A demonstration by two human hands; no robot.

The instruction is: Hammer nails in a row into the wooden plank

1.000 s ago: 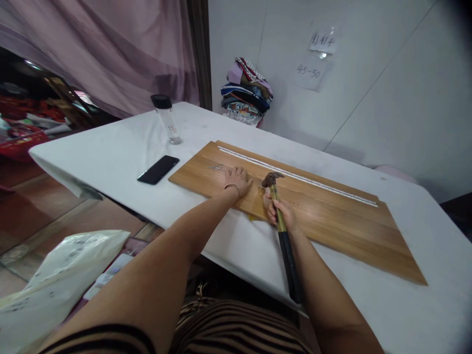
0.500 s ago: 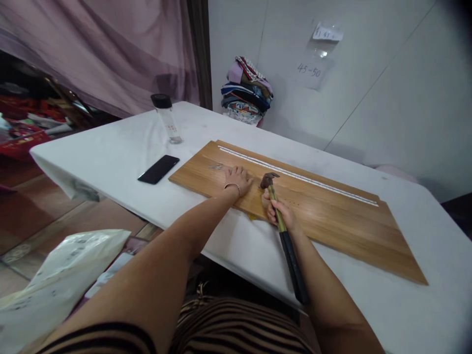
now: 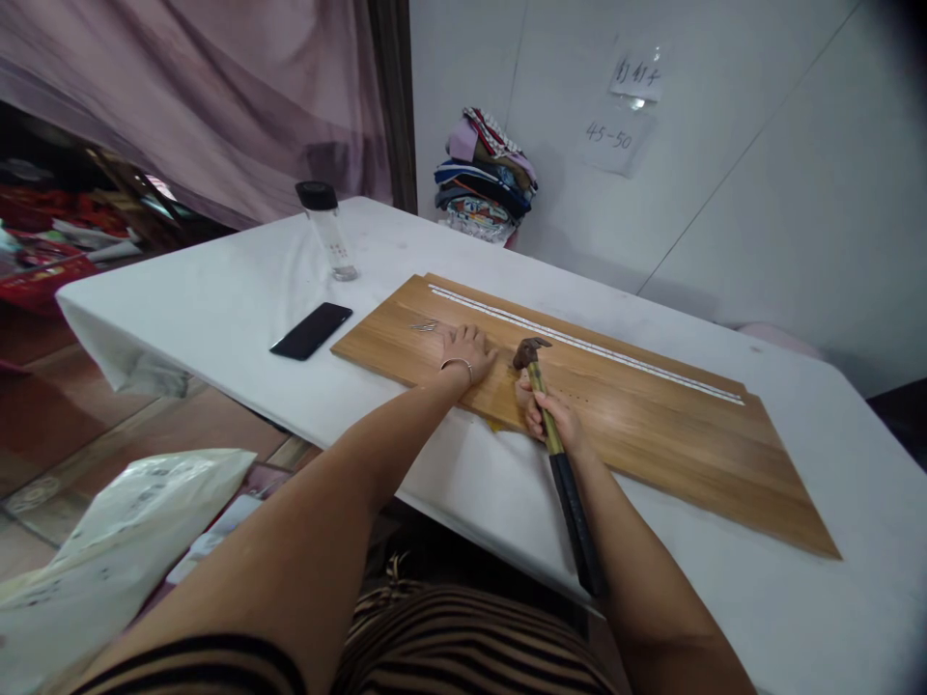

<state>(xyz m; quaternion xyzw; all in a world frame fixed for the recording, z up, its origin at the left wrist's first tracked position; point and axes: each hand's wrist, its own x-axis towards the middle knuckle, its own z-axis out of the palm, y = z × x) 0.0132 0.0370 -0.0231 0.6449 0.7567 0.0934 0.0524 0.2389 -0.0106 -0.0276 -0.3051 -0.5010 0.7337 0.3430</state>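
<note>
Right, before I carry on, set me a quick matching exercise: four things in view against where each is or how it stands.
1. hammer
2. phone
3. bottle
4. left hand

A. standing upright on the white table
B. resting on the wooden board
C. lying flat, left of the board
D. gripped in the right hand

Pairs: 1-D, 2-C, 3-A, 4-B
</note>
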